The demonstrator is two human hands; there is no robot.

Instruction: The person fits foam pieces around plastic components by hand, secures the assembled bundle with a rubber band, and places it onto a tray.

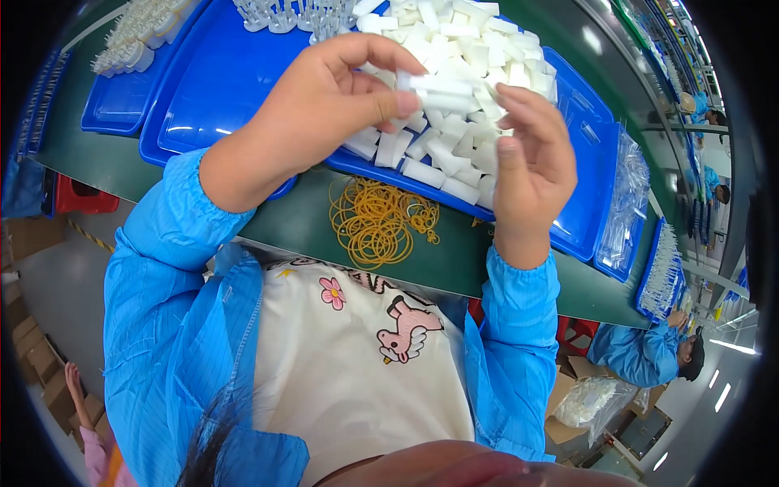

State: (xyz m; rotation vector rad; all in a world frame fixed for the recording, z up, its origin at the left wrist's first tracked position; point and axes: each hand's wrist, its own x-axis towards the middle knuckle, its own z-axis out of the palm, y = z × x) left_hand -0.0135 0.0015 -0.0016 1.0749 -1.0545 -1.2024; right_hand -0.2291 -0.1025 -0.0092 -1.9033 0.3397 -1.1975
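Observation:
My left hand (324, 101) holds a small bundle of white plastic pieces (442, 88), with the thumb pressing on top of them. My right hand (531, 166) is raised just to the right of the bundle, fingers bent and touching its end. Both hands hover over a blue tray (584, 203) heaped with several loose white plastic pieces (454, 154). A pile of yellow rubber bands (377, 219) lies on the dark green table (300, 223) just below the hands. Blue sleeves cover both forearms.
A second blue tray (219, 81) sits on the left with white plastic parts (284, 16) at its far end, and a third (122, 105) holds more white parts. Bagged clear items (629, 195) lie at the right. Another person in blue (649, 353) works farther right.

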